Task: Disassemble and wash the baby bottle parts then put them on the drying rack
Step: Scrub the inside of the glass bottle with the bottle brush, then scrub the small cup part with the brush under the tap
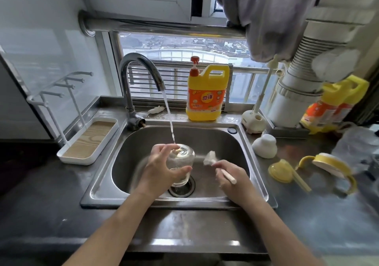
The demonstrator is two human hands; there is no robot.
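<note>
Rinsing bottle [184, 157], perhaps empty; brush [209, 157] beside

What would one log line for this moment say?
step: rinsing | left hand: holds glass bottle under running tap | right hand: grips small brush

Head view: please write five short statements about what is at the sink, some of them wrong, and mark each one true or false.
1. The left hand holds the glass bottle over the sink. True.
2. The tap is turned off. False: water runs from it onto the bottle.
3. The fingers of the right hand hold a brush. True.
4. The yellow parts hang on the drying rack. False: they lie on the counter, right of the sink.
5. The detergent jug stands behind the sink. True.
</note>
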